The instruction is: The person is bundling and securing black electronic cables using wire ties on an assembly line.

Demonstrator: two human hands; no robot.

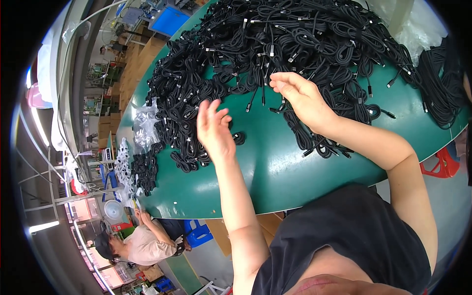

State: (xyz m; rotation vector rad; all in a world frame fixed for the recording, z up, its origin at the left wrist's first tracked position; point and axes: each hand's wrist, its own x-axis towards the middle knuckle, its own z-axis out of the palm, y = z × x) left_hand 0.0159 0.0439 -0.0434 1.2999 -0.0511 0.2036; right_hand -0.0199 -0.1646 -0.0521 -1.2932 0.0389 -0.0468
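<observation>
A large heap of coiled black cables (314, 37) with metal-tipped plugs covers the far side of the green table (275, 182). My left hand (215, 130) hovers at the near left of the heap, beside several bundled coils (184, 160). Its fingers are apart, slightly blurred, and nothing shows in them. Over the heap's front edge, my right hand (306, 101) has thumb and fingers brought together in a pinch. Whatever lies between those fingertips, if anything, is too small to make out. Loose plug ends (250, 105) lie on the table between the two hands.
Clear plastic bags (145, 125) and smaller cable bundles (144, 172) lie along the left edge. Another person (142, 243) works at the table's left end near a blue stool (198, 233). Long black cables (439, 88) hang together at the right, above a red stool (445, 162).
</observation>
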